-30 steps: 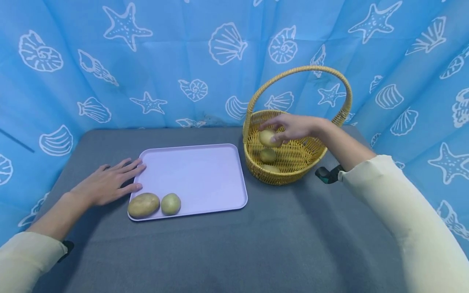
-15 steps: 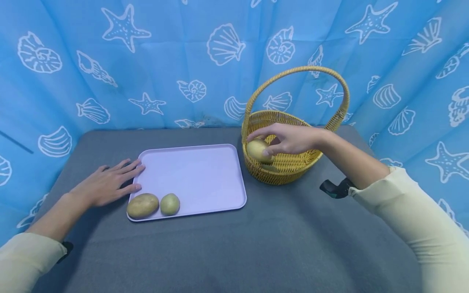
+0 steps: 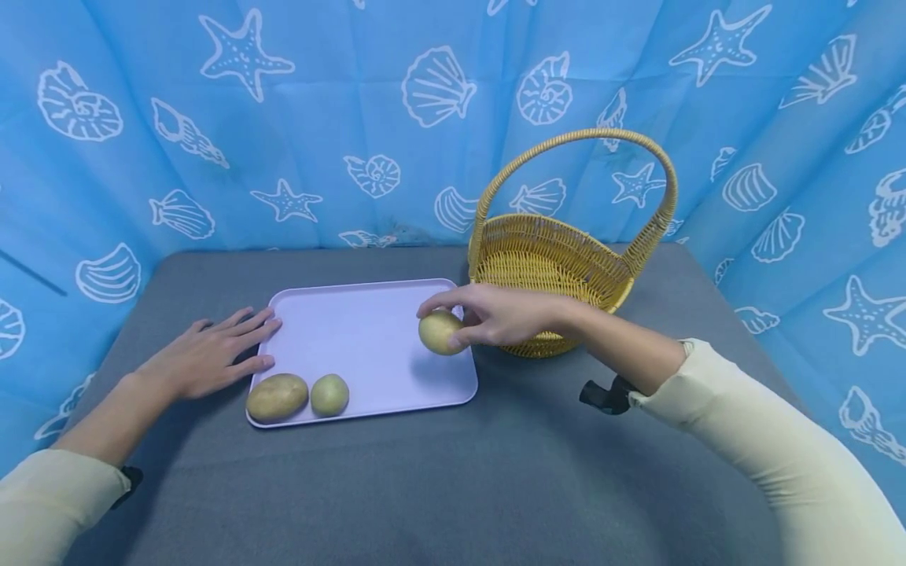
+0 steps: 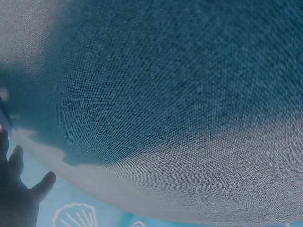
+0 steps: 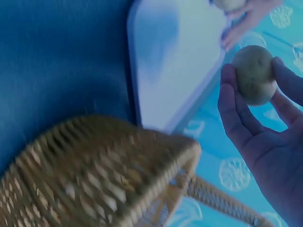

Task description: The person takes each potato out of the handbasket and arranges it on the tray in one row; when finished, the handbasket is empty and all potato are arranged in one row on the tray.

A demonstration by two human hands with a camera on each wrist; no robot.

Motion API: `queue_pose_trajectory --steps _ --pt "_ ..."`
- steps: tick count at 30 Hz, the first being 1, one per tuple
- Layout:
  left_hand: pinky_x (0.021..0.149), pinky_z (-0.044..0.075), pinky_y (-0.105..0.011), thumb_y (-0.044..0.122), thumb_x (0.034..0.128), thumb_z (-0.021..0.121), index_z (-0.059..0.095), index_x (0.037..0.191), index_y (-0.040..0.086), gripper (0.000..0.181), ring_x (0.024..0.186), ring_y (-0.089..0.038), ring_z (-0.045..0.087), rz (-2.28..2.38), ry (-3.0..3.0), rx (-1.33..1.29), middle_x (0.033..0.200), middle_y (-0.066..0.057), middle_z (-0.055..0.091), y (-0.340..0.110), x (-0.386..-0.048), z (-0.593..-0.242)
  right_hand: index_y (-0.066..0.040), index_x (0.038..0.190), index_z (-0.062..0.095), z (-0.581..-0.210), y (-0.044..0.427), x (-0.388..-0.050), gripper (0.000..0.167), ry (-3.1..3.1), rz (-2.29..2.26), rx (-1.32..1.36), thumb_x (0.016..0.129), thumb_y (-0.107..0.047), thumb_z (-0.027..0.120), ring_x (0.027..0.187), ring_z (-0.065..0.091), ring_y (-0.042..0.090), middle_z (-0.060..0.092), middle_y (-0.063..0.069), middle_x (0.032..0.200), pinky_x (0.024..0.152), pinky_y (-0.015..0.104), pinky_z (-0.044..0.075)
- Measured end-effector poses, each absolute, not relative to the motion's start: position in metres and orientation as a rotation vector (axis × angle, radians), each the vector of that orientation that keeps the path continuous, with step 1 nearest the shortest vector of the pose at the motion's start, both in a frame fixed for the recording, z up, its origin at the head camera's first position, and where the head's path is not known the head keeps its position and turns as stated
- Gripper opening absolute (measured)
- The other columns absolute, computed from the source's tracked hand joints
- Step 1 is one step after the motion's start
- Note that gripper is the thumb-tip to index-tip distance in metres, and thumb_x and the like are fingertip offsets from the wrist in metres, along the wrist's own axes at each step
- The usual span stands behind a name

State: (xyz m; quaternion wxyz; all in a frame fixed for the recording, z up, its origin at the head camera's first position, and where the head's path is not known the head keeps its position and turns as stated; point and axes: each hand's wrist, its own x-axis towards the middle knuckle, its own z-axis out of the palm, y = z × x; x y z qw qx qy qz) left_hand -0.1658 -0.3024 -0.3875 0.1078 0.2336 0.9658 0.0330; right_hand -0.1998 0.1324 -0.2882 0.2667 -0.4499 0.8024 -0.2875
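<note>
While the left hand (image 3: 201, 354) lies relaxed, its fingers straight and spread with the tips at the left rim of the lilac tray (image 3: 375, 338), the right hand (image 3: 502, 314) grasps a held potato (image 3: 439, 332) above the tray's right end. That potato is off the surface, with its shadow falling on the tray. From the right wrist, the grip shows as a pinch, thumb on 1 side and fingers on the other.

2 more potatoes sit in the tray's near-left corner: an oblong potato (image 3: 278, 397) nearest the corner and a rounder potato (image 3: 329, 395) just beside it. The wicker basket (image 3: 541, 259) stands to the right of the tray; the right hand and forearm hide part of its near side, so I cannot tell what lies there.

The step in hand looks like moving the held potato onto the tray. To do it well, I would keep the forearm clear of the basket rim, lower the potato until it touches, and let go only once it settles, since a rounded shape could roll. Light steadying from the left hand should help keep the tray from sliding on the grey cloth (image 3: 368, 487).
</note>
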Motion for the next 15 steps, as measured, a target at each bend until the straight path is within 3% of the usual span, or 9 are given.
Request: queue_pose_trajectory --steps 5,15 --pt "0.106 0.017 -0.077 0.058 0.1008 0.043 0.03 0.157 0.013 0.074 0.146 -0.049 0.019 0.092 2.843 0.687 0.161 -0.019 0.025 -0.303 -0.166 -0.388 -0.004 0.143 0.049 -0.309 0.114 -0.193 0.051 2.138 -0.786 -1.233 0.096 -0.012 0.066 0.122 0.052 0.014 0.052 0.008 0.144 0.094 0.031 0.051" --pt "0.106 0.017 -0.077 0.058 0.1008 0.043 0.029 0.157 0.013 0.074 0.146 -0.048 0.019 0.099 2.845 0.687 0.162 -0.019 0.025 -0.303 -0.166 -0.389 -0.001 0.14 0.051 -0.347 0.071 -0.179 0.05 2.115 -0.718 -1.27 0.094 -0.009 0.068 0.107 0.056 0.013 0.056 0.009 0.138 0.087 0.025 0.05"
